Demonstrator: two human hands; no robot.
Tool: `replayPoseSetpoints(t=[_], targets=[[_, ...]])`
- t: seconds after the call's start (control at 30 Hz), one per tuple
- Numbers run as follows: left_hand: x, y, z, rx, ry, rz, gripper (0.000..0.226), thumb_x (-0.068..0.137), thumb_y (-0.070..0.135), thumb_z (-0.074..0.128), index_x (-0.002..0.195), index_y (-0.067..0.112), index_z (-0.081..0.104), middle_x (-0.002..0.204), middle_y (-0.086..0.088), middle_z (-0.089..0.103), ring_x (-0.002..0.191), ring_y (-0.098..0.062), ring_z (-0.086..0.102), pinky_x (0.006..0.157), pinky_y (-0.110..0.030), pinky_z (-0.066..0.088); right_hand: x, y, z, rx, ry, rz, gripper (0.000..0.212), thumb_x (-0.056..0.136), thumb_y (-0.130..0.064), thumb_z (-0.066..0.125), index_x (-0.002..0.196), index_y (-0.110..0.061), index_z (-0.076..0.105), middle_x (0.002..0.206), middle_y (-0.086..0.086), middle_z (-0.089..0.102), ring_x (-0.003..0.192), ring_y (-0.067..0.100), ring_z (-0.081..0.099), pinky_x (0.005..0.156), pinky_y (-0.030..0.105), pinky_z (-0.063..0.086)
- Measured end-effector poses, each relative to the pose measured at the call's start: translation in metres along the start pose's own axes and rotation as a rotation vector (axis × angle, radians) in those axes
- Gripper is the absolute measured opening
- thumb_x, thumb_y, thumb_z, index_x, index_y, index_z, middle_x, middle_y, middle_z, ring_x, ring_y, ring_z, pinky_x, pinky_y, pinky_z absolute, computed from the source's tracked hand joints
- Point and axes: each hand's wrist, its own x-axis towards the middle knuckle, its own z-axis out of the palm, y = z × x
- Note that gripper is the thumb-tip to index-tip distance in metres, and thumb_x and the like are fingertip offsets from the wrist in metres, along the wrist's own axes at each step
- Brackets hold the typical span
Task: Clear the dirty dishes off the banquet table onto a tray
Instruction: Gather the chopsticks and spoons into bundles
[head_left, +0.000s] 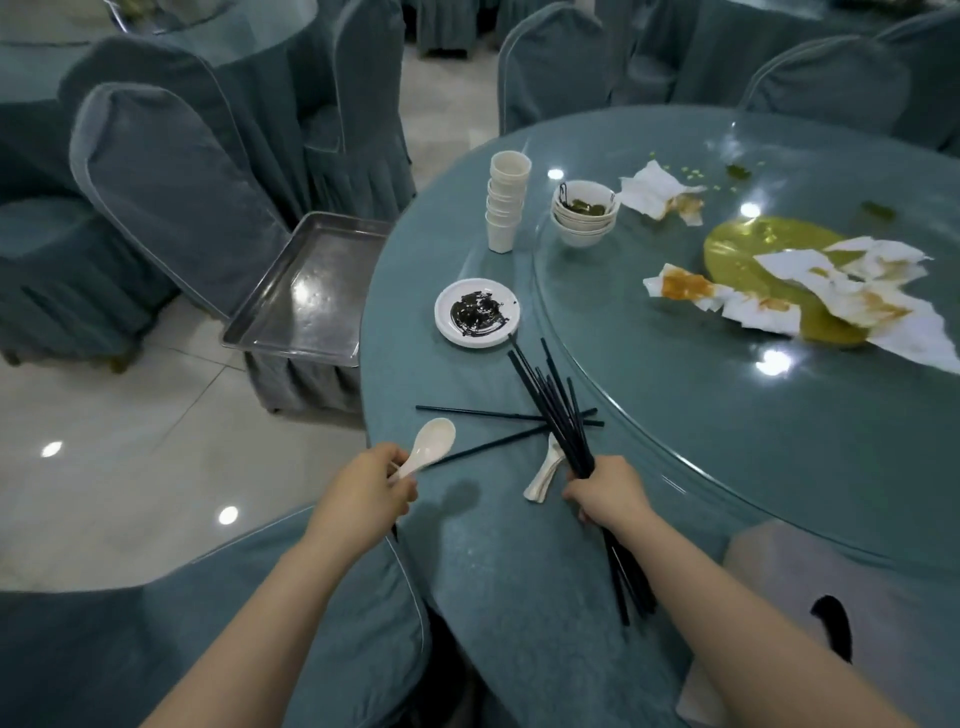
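Note:
My left hand (370, 488) holds a white soup spoon (429, 450) by its handle at the table's near edge. My right hand (607, 488) grips a bundle of dark chopsticks (556, 402) that fans out toward the plate. Loose chopsticks (483, 413) lie crossed on the cloth, and white spoons (545, 470) rest just left of my right hand. A small white plate (477, 312) smeared with dark sauce sits beyond. A stack of white cups (505, 205) and stacked bowls (584, 213) stand farther back. The empty metal tray (311, 291) sits on a chair left of the table.
The glass turntable (727, 389) carries soiled napkins (831, 296) and a yellow-green spill. Covered chairs (171, 192) crowd the left side and back. A chair back (260, 613) is right below my left arm. Tiled floor lies at left.

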Motion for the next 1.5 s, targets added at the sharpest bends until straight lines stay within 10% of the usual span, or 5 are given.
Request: replayPoseSetpoints(t=[0.67,0.83,1.2,1.5], targets=[[0.074,0.086,0.136,0.394,-0.141,0.063,0.005,0.094,0.015,0.042,0.095,0.013,0.038,0.109,-0.016,0.059,0.094,-0.033,0.055,0.068,-0.032,0.034,0.002,0.046,-0.111,0.559,0.056,0.117,0.008,0.082,-0.001,0.06,0.086,-0.007,0.063,0.055,0.003,0.066,0.036,0.01,0.045,0.037,0.018,0.037],[0.08,0.09,0.162,0.463,-0.12,0.051,0.039,0.092,0.036,0.056,0.113,0.005,0.043,0.118,-0.014,0.053,0.107,-0.031,0.054,0.083,-0.033,0.04,0.021,0.041,-0.114,0.524,0.001,0.093,0.009,0.083,-0.001,0.058,0.089,-0.004,0.063,0.059,0.006,0.065,0.036,0.01,0.044,0.036,0.018,0.036],[0.083,0.061,0.141,0.463,-0.144,0.007,0.016,0.094,0.016,0.049,0.106,0.009,0.057,0.111,-0.012,0.054,0.097,-0.03,0.058,0.074,-0.031,0.038,0.041,0.033,-0.099,0.202,-0.091,-0.026,0.004,0.079,-0.01,0.06,0.079,-0.013,0.064,0.058,0.001,0.067,0.039,0.01,0.05,0.043,0.022,0.043],[0.05,0.02,0.05,0.364,-0.029,0.002,0.011,0.098,0.021,0.043,0.088,0.018,0.045,0.1,-0.01,0.056,0.093,-0.03,0.055,0.076,-0.036,0.04,0.071,-0.033,-0.047,-0.651,-0.053,-0.441,0.019,0.087,-0.035,0.058,0.098,-0.02,0.054,0.102,0.004,0.065,0.098,0.029,0.059,0.074,0.035,0.049]])
